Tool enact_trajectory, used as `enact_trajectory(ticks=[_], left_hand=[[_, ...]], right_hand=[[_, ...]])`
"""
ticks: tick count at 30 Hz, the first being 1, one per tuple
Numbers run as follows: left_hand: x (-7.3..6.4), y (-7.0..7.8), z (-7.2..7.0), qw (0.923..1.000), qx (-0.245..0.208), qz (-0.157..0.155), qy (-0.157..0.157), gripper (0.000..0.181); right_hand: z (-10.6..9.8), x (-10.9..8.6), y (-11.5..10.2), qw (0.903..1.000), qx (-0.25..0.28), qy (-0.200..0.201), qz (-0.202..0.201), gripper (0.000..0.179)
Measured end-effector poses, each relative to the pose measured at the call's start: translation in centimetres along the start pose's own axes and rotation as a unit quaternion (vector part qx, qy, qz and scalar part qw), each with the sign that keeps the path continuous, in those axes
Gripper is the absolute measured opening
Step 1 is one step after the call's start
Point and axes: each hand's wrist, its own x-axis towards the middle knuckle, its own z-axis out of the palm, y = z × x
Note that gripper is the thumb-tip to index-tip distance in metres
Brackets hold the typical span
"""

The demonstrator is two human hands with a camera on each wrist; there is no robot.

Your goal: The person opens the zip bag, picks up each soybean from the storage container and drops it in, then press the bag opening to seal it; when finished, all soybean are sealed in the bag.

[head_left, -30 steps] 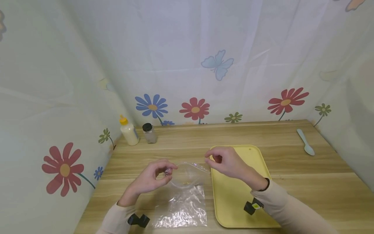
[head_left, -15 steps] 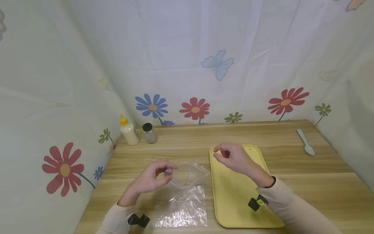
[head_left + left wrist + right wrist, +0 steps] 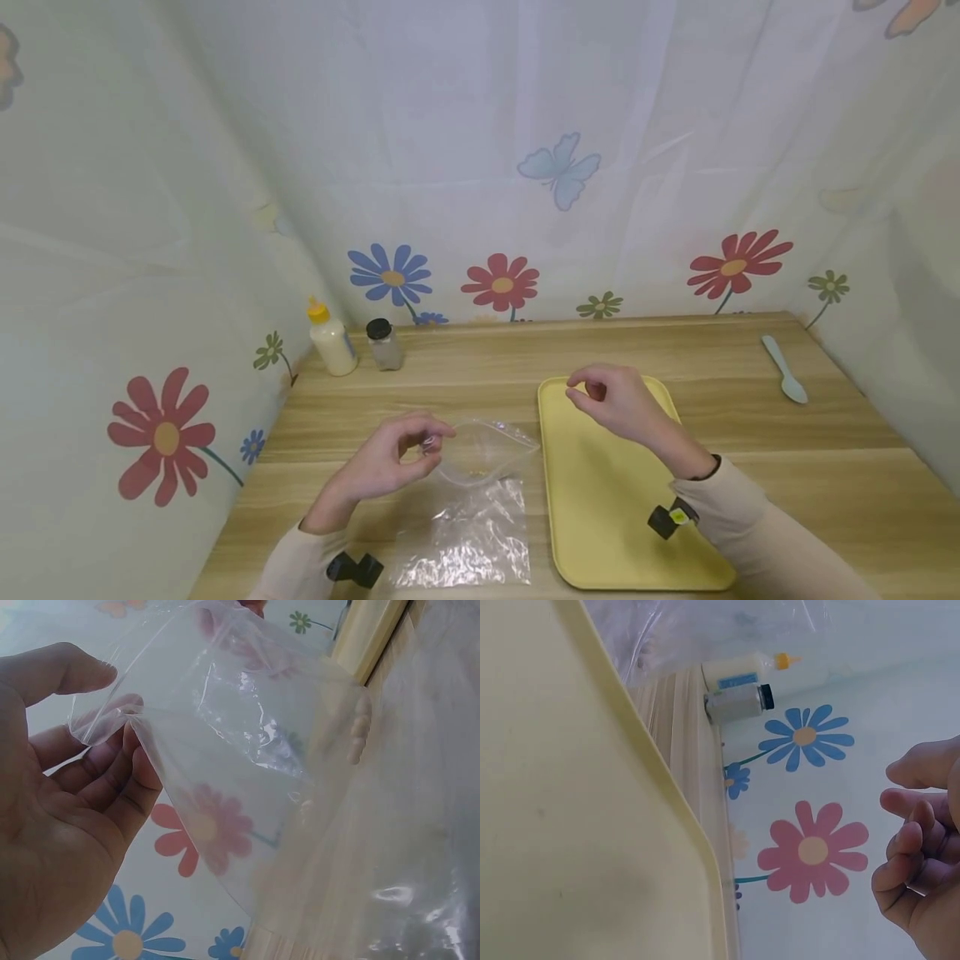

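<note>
A clear zip bag (image 3: 472,533) hangs with its mouth spread in the head view, its lower part shiny and crinkled over the wood. My left hand (image 3: 386,458) holds the left corner of its mouth; in the left wrist view the film (image 3: 247,735) passes between thumb and curled fingers. Small pale rounded pieces (image 3: 360,726) show through the plastic, too blurred to name. Over the yellow tray (image 3: 600,508), my right hand (image 3: 618,402) is apart from the bag. Its fingers are loosely bent, thumb and forefinger close, and the right wrist view shows nothing between them.
At the back left of the wooden table (image 3: 480,367) stand a white bottle (image 3: 333,346) with a yellow nozzle and a small jar (image 3: 386,350) with a black lid. A pale blue spoon (image 3: 784,371) lies at the back right. A flowered curtain (image 3: 465,150) surrounds the table.
My right hand has moved right, away from the bag's right corner and further over the tray. My left hand stays on the bag, whose mouth remains spread.
</note>
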Motion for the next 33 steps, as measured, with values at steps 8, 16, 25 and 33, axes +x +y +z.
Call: enact_trajectory(ticks=[8, 16, 25, 33], left_hand=[[-0.2, 0.1, 0.0, 1.0, -0.005, -0.005, -0.003, 0.034], [-0.2, 0.0, -0.1, 1.0, -0.001, 0.003, 0.004, 0.038], [0.1, 0.3, -0.2, 1.0, 0.006, 0.003, 0.0, 0.037], [0.4, 2.6, -0.3, 1.0, 0.0, -0.009, 0.001, 0.035]], right_hand=[[-0.8, -0.7, 1.7, 0.9987, -0.031, 0.001, 0.04, 0.008], [-1.3, -1.3, 3.8, 0.9965, -0.04, -0.003, 0.073, 0.009], [-2.1, -1.6, 5.6, 0.9915, -0.055, -0.016, 0.117, 0.012], [-2.5, -2.2, 7.5, 0.9863, -0.066, -0.03, 0.148, 0.015]])
